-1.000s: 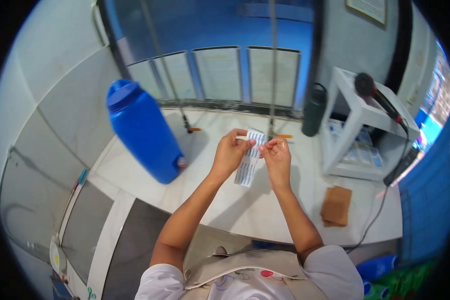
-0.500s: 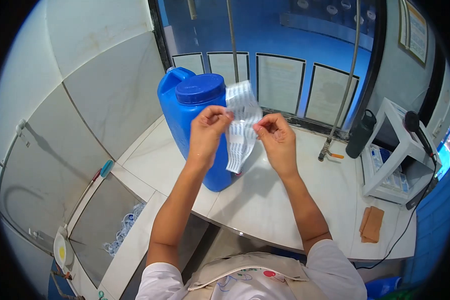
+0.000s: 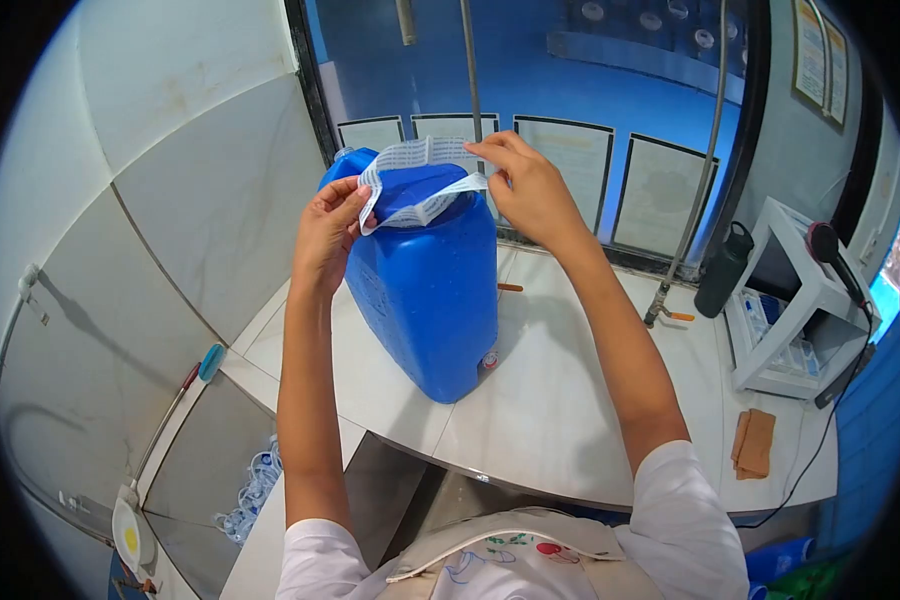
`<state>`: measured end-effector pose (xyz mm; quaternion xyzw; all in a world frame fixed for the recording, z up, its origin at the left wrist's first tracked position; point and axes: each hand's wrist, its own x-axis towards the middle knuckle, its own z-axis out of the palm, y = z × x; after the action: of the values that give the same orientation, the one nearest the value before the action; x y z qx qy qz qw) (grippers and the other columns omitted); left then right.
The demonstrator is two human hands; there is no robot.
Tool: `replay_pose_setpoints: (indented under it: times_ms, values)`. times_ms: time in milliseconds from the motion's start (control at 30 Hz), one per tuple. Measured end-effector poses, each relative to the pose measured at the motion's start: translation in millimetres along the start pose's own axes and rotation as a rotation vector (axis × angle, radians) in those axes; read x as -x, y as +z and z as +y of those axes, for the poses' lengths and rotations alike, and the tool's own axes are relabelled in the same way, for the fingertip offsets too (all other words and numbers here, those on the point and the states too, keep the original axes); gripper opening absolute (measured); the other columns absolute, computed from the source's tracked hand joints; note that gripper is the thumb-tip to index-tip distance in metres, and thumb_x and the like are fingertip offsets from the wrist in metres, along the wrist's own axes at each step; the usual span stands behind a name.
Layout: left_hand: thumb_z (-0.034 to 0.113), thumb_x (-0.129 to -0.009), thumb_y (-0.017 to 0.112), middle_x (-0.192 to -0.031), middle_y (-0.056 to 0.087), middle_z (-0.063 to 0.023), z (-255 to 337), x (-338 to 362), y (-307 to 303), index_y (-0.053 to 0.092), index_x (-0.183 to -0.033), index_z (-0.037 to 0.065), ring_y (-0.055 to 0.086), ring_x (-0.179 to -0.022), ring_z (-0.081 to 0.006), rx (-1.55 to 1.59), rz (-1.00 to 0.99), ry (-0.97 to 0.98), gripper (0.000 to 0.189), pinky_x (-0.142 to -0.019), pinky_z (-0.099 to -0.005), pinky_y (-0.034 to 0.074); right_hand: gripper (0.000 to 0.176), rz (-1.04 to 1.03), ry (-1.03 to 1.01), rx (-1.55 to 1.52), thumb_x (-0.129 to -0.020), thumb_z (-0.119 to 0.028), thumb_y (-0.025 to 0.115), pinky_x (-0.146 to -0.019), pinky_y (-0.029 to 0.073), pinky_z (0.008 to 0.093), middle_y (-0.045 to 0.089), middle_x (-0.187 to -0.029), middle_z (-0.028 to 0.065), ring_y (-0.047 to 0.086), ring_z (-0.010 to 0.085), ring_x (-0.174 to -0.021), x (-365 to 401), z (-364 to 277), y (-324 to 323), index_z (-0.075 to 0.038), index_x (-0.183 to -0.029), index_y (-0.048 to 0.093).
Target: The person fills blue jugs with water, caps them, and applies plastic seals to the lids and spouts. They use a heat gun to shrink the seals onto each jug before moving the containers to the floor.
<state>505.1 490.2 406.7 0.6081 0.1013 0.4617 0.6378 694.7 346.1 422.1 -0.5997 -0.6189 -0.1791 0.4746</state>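
Observation:
A printed white-and-clear plastic seal band (image 3: 410, 153) is spread into a loop over the top of a blue water jug (image 3: 425, 290). The jug's round blue cap (image 3: 420, 185) shows through the loop. My left hand (image 3: 332, 228) pinches the band's left side between thumb and fingers. On the opposite side, my right hand (image 3: 532, 188) grips the band with its fingertips, by the right edge of the cap. The jug stands upright on the white counter, with a small spigot (image 3: 489, 360) low on its right side.
An orange-handled tap (image 3: 660, 310) is at the counter's back. Farther right are a dark bottle (image 3: 725, 270), a white shelf unit (image 3: 800, 300) with a corded black heat gun or dryer (image 3: 825, 245) on it, and a folded brown cloth (image 3: 753, 443). A long-handled brush (image 3: 210, 362) lies at left.
The band has gone from hanging flattened in front of the jug to an opened loop over its cap. My hands have moved up and farther apart.

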Motion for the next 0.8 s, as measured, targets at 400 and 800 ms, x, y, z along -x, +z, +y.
replay_pose_setpoints:
  times_ms: [400, 800]
  values:
    - [0.014, -0.083, 0.064, -0.083, 0.059, -0.0033, -11.0, 0.7, 8.7, 0.06, -0.099, -0.001, 0.055, -0.068, -0.0087, -0.298, 0.193, 0.186, 0.022, -0.058, -0.0225, 0.045, 0.045, -0.106, 0.011, 0.043, -0.073, 0.0, 0.042, -0.079, 0.046, 0.0307, 0.056, -0.118, 0.0119, 0.059, 0.0232, -0.083, -6.2, 10.8, -0.1, -0.001, -0.116, 0.056]
    - [0.009, -0.086, 0.055, -0.088, 0.063, -0.0079, -37.0, -5.5, 9.0, 0.063, -0.099, -0.001, 0.059, -0.079, -0.0156, -0.522, 0.354, 0.567, 0.017, -0.074, -0.0271, 0.045, 0.048, -0.219, 0.264, -0.246, -0.078, -0.001, 0.036, -0.097, 0.038, 0.0332, 0.05, -0.125, 0.0218, 0.049, 0.0295, -0.116, -43.2, 14.9, 45.2, 0.0, -0.125, 0.049]
